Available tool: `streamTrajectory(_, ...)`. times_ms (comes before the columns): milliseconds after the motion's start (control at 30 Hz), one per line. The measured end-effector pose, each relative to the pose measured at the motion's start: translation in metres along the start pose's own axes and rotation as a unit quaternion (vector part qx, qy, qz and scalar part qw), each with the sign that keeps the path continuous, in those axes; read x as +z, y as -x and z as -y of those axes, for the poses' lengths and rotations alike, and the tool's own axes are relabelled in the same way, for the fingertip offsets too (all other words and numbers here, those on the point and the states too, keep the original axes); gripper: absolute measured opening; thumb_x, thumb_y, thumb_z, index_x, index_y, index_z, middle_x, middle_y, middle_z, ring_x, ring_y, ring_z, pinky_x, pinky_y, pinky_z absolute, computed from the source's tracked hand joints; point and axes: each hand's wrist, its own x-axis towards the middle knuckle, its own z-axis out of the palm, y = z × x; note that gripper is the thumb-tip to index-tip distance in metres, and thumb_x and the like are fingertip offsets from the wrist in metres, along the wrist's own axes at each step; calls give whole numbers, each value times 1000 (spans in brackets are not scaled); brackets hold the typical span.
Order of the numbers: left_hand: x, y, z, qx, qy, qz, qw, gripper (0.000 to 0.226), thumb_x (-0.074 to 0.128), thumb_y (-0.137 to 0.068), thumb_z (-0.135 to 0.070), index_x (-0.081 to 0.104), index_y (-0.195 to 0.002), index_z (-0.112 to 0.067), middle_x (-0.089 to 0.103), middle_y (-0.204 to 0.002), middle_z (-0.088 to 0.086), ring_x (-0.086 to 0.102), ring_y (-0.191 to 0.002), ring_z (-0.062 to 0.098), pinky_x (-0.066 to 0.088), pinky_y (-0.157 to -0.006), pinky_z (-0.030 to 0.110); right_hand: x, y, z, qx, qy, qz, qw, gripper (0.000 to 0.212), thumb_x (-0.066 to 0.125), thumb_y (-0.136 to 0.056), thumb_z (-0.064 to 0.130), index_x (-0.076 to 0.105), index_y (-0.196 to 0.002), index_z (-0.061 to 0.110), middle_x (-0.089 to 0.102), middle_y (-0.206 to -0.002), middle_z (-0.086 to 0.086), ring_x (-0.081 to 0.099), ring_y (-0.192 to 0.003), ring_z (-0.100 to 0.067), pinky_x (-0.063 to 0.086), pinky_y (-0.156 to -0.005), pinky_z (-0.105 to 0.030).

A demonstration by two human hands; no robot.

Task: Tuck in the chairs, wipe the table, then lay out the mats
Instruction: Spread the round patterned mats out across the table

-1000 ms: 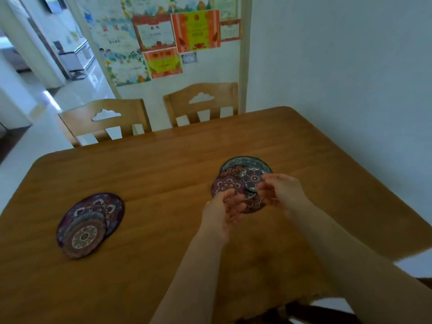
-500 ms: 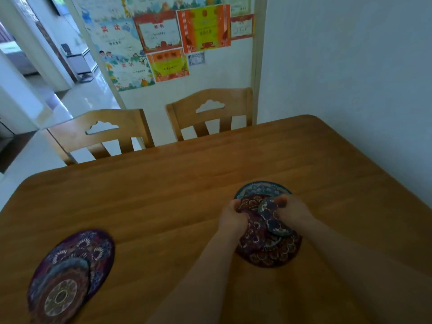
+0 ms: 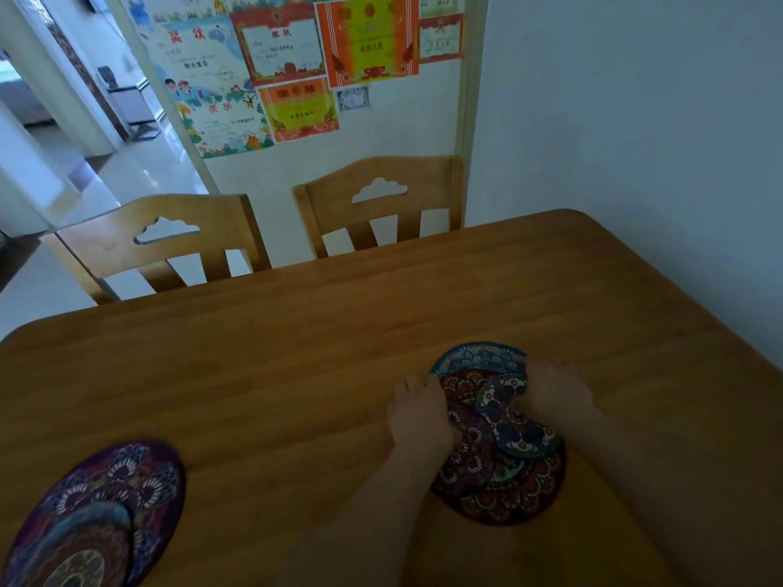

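A fanned pile of round patterned mats lies on the wooden table point(image 3: 296, 374), right of centre. It holds a blue mat point(image 3: 478, 358) at the far side, a large red mat point(image 3: 500, 489) nearest me and a smaller blue mat point(image 3: 515, 430) on top. My left hand point(image 3: 419, 413) grips the pile's left edge with curled fingers. My right hand point(image 3: 555, 391) holds the right edge, its thumb on the smaller blue mat. Two more overlapping mats point(image 3: 97, 514) lie at the near left.
Two wooden chairs point(image 3: 169, 243) point(image 3: 381, 197) stand pushed against the table's far edge. A white wall point(image 3: 635, 141) runs along the table's right side. Paper certificates point(image 3: 296, 65) hang on the panel behind the chairs. An open doorway lies at far left.
Both hands have come down from above the table and now sit on the pile's edges. The mats lie more spread out and closer to me.
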Motion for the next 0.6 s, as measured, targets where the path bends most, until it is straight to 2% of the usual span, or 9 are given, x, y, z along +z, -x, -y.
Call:
streamTrajectory(100, -5, -1, 1, -10, -9, 1, 1000, 62, 75, -84, -28, 40, -133, -13, 36, -135, 9, 45, -122, 28, 47, -88, 35, -5, -6, -5, -17, 12, 20, 1000, 37, 65, -90, 33, 55, -118, 10, 59, -111, -7, 57, -105, -27, 52, -89, -39)
streamTrajectory(200, -6, -5, 16, -5, 24, 11, 1000, 49, 74, -85, -26, 50, -127, -13, 48, -130, 6, 57, -111, 25, 50, -85, 32, -18, -16, -10, -18, -14, 61, 998, 38, 58, -95, 27, 58, -125, 4, 65, -112, -12, 64, -88, -22, 55, -72, -31)
streamTrajectory(267, -8, -9, 33, -2, 70, 39, 997, 40, 70, -87, -32, 59, -122, -17, 62, -120, 2, 61, -106, 21, 54, -85, 33, -32, -25, -9, 3, -107, 92, 990, 40, 60, -95, 28, 57, -127, 5, 66, -101, -10, 65, -68, -18, 55, -56, -25)
streamTrajectory(333, -12, -18, 53, -26, 175, 52, 983, 33, 65, -91, -37, 62, -119, -20, 66, -112, -1, 63, -99, 19, 56, -81, 34, -42, -36, -5, 50, -255, 91, 961, 34, 65, -93, 27, 57, -122, 10, 62, -82, -7, 55, -45, -14, 44, -37, -20)
streamTrajectory(367, -15, -23, 62, -58, 261, 46, 962, 30, 63, -92, -37, 62, -117, -20, 66, -111, -1, 63, -95, 18, 57, -75, 33, -45, -43, -2, 67, -324, 72, 941, 30, 66, -93, 25, 57, -116, 9, 62, -73, -8, 51, -37, -14, 40, -34, -19)
streamTrajectory(433, -26, -34, 77, -146, 454, 33, 878, 29, 64, -93, -30, 60, -118, -17, 63, -119, 3, 60, -96, 20, 56, -57, 28, -46, -57, 9, 87, -469, 31, 879, 25, 64, -94, 17, 58, -110, -1, 61, -65, -12, 49, -33, -15, 38, -32, -19)
streamTrajectory(500, -36, -43, 91, -206, 595, 4, 777, 43, 67, -92, -21, 54, -131, -11, 59, -122, 7, 60, -99, 23, 55, -47, 25, -44, -70, 30, 100, -588, 20, 802, 20, 57, -97, 9, 56, -114, -2, 62, -77, -16, 58, -48, -19, 44, -35, -22)
streamTrajectory(533, -40, -48, 99, -219, 637, -12, 739, 47, 67, -91, -18, 52, -134, -9, 58, -118, 7, 61, -94, 23, 55, -46, 24, -43, -77, 43, 102, -628, 24, 771, 17, 53, -98, 6, 55, -113, -1, 62, -84, -17, 60, -57, -21, 48, -38, -25)
streamTrajectory(600, -45, -58, 112, -230, 684, -32, 692, 48, 65, -92, -12, 49, -137, -7, 56, -123, 10, 63, -85, 22, 56, -46, 24, -41, -92, 69, 102, -684, 34, 721, 10, 48, -98, -1, 55, -106, 0, 62, -86, -19, 63, -67, -25, 52, -41, -26)
